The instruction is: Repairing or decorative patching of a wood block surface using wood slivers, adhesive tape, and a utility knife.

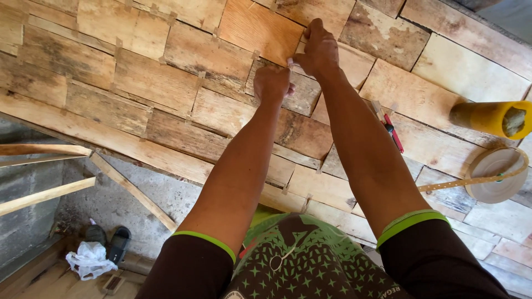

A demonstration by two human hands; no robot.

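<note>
Near the top centre of the frame the right hand (317, 51) lies knuckles up on the veneer sheets (166, 83), its fingers curled and pressed together over a small pale strip of tape (291, 64) at a seam between two pieces. Just below and to its left, the left hand (271, 83) is closed in a loose fist, thumb and fingers pinching the near end of the same strip; the two hands almost touch. Both forearms stretch straight up from the bottom of the frame, nearly parallel, out of dark sleeves with green cuffs. The patchwork of thin wooden sheets covers the surface from the upper left to the right edge, joined by short tape strips at the seams. To the right of the right forearm a red-handled tool (393, 132) lies on the sheets. Further right, a yellow roll (490, 117) lies on its side, and below it a reel of paper tape (495, 174) trails a loose strip leftward. At the lower left, well apart, a white plastic bag (88, 260) and dark sandals (111, 241) lie on the floor.
</note>
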